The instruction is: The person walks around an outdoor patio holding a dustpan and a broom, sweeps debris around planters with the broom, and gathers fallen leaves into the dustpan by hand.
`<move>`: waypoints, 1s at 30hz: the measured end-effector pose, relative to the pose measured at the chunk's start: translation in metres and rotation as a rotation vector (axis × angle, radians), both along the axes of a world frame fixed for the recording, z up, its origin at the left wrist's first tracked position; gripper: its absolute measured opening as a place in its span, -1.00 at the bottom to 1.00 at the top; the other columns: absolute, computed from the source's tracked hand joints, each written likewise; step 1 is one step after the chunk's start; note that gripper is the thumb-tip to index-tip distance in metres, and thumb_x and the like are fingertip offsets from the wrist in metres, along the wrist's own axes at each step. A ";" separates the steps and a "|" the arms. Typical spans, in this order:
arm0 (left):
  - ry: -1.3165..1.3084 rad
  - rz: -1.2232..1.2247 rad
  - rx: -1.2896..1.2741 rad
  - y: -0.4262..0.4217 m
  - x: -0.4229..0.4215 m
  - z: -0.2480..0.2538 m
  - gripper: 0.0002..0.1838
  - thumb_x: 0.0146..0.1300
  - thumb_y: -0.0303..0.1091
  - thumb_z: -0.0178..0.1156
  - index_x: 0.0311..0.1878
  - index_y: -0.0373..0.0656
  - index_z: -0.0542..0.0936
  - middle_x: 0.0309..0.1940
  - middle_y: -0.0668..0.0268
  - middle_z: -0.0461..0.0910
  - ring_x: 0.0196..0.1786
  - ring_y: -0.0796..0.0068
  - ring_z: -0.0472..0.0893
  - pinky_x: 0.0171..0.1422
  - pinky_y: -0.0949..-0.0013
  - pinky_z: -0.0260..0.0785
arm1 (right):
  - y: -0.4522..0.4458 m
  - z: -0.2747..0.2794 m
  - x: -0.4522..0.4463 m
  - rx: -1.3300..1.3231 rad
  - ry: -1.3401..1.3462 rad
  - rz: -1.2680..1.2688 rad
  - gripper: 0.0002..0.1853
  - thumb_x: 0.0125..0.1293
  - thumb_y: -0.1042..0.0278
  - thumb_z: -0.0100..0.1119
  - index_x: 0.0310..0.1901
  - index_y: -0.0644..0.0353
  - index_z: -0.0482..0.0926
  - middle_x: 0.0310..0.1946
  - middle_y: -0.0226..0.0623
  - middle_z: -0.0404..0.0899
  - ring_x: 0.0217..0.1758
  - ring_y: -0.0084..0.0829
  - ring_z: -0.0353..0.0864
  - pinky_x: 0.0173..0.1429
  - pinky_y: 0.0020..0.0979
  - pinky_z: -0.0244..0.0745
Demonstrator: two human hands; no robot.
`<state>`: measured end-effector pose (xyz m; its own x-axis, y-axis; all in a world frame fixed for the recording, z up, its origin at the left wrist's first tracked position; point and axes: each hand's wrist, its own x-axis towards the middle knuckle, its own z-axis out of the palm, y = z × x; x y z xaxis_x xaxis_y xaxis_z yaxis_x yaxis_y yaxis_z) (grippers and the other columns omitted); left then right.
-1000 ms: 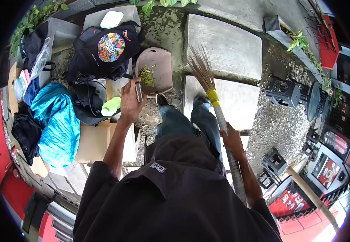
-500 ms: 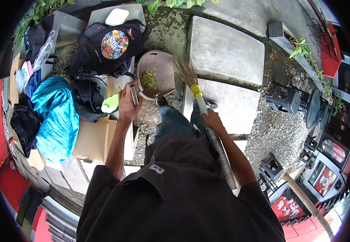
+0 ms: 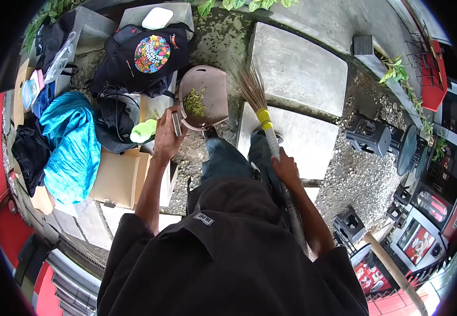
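My left hand [image 3: 167, 138] is closed around the handle of a pinkish-brown dustpan [image 3: 215, 94]. Small green-yellow leaves [image 3: 193, 102] lie in the pan, mostly on its left side. In my right hand [image 3: 286, 168] is the pale wrapped handle of a stick broom [image 3: 253, 90], bound with a yellow band. The broom's bristles fan out to the right of the dustpan, apart from it, beside the concrete slabs. Part of the broom handle runs back along my right forearm.
Left of me are a black bag with a colourful print [image 3: 152, 54], a blue shiny cloth [image 3: 69, 147], a green bottle [image 3: 143, 131] and a cardboard box [image 3: 113, 179]. Concrete slabs [image 3: 297, 68] lie ahead right, with gravel [image 3: 360, 174] and dark stools [image 3: 369, 138] beyond.
The broom's head has shifted slightly right, and its bristles now stand farther from the dustpan. My right hand has moved a little right and back. The dustpan stays nearly in place.
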<state>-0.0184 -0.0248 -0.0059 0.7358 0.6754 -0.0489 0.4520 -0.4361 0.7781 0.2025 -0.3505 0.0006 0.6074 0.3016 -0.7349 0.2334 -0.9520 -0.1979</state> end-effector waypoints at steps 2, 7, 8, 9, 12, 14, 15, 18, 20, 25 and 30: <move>0.030 0.002 -0.008 -0.004 0.004 0.004 -0.42 0.10 -0.50 0.18 0.24 -0.12 0.31 -0.09 0.00 0.53 -0.09 -0.08 0.52 0.07 0.05 0.37 | 0.014 -0.008 0.001 -0.173 -0.124 0.192 -0.34 0.34 0.01 0.05 0.34 0.26 0.25 -0.13 0.24 0.60 -0.05 0.23 0.62 0.06 0.09 0.51; 0.025 0.030 -0.037 -0.016 0.002 0.007 -0.42 0.11 -0.51 0.20 0.25 -0.14 0.31 -0.04 0.02 0.52 -0.05 -0.04 0.54 0.07 0.12 0.40 | -0.026 -0.019 0.013 -0.162 -0.019 0.206 -0.37 0.35 0.03 0.05 0.33 0.25 0.26 -0.13 0.23 0.60 -0.05 0.23 0.62 0.05 0.08 0.52; -0.018 0.055 -0.057 -0.018 0.000 0.002 -0.41 0.09 -0.54 0.23 0.23 -0.16 0.31 0.02 0.01 0.51 -0.01 -0.09 0.54 0.07 0.12 0.41 | -0.037 -0.014 0.015 -0.148 0.040 0.207 -0.37 0.35 0.03 0.05 0.33 0.25 0.27 -0.13 0.26 0.60 -0.04 0.24 0.62 0.05 0.08 0.52; -0.015 0.059 -0.056 -0.020 -0.001 0.001 -0.41 0.09 -0.54 0.23 0.23 -0.16 0.31 0.02 0.01 0.51 -0.01 -0.09 0.54 0.07 0.12 0.41 | -0.045 -0.003 0.014 -0.146 0.043 0.211 -0.37 0.35 0.03 0.05 0.33 0.25 0.27 -0.13 0.26 0.60 -0.04 0.24 0.62 0.05 0.08 0.52; -0.031 0.066 -0.048 -0.025 0.001 -0.001 -0.42 0.12 -0.57 0.18 0.25 -0.12 0.30 -0.07 0.07 0.51 -0.15 0.11 0.58 -0.03 0.23 0.43 | -0.076 0.026 0.010 -0.036 0.015 0.119 -0.38 0.36 0.03 0.04 0.33 0.27 0.27 -0.21 0.29 0.61 -0.08 0.24 0.62 0.01 0.09 0.53; -0.019 0.101 -0.181 -0.031 0.004 -0.004 -0.46 0.17 -0.56 0.14 0.24 -0.13 0.31 -0.14 0.13 0.51 -0.18 0.25 0.53 -0.03 0.30 0.41 | -0.098 0.029 0.015 0.089 -0.014 0.058 -0.37 0.37 0.03 0.04 0.34 0.28 0.27 -0.28 0.31 0.61 -0.13 0.26 0.63 -0.05 0.11 0.53; -0.005 0.140 -0.318 -0.034 0.007 -0.002 -0.51 0.22 -0.55 0.11 0.24 -0.14 0.32 -0.21 0.19 0.51 -0.21 0.39 0.49 -0.02 0.36 0.39 | -0.100 0.033 0.019 0.094 -0.014 0.051 -0.37 0.37 0.03 0.04 0.34 0.28 0.27 -0.28 0.31 0.61 -0.13 0.26 0.63 -0.05 0.11 0.53; 0.008 0.160 -0.226 -0.044 0.018 0.003 -0.53 0.19 -0.59 0.10 0.20 -0.15 0.34 -0.18 0.17 0.53 -0.18 0.37 0.52 0.00 0.37 0.40 | -0.106 0.043 0.040 0.100 -0.022 0.056 -0.35 0.39 0.03 0.06 0.35 0.35 0.25 -0.33 0.24 0.63 -0.20 0.10 0.69 -0.11 0.00 0.58; -0.043 0.135 -0.116 -0.051 0.027 0.013 -0.55 0.19 -0.60 0.10 0.17 -0.15 0.35 -0.11 0.13 0.56 -0.11 0.31 0.57 0.05 0.35 0.40 | -0.109 0.042 0.060 0.109 0.056 -0.024 -0.36 0.39 0.02 0.03 0.36 0.27 0.25 -0.31 0.31 0.61 -0.16 0.27 0.62 -0.09 0.11 0.53; -0.049 0.183 0.093 -0.069 0.029 0.018 -0.57 0.21 -0.60 0.11 0.15 -0.16 0.36 -0.03 0.09 0.58 -0.05 0.20 0.59 0.08 0.30 0.42 | -0.132 0.014 0.106 0.191 0.022 0.022 -0.35 0.39 0.00 0.03 0.36 0.27 0.25 -0.40 0.22 0.60 -0.32 0.15 0.65 -0.21 0.03 0.55; 0.032 0.317 0.072 -0.104 0.037 0.029 -0.55 0.25 -0.52 0.17 0.20 -0.21 0.36 0.07 0.06 0.55 0.10 0.19 0.54 0.24 0.27 0.33 | -0.157 -0.007 0.150 0.260 -0.071 0.132 -0.35 0.39 -0.03 0.03 0.36 0.25 0.27 -0.47 0.15 0.62 -0.38 0.09 0.68 -0.24 0.00 0.58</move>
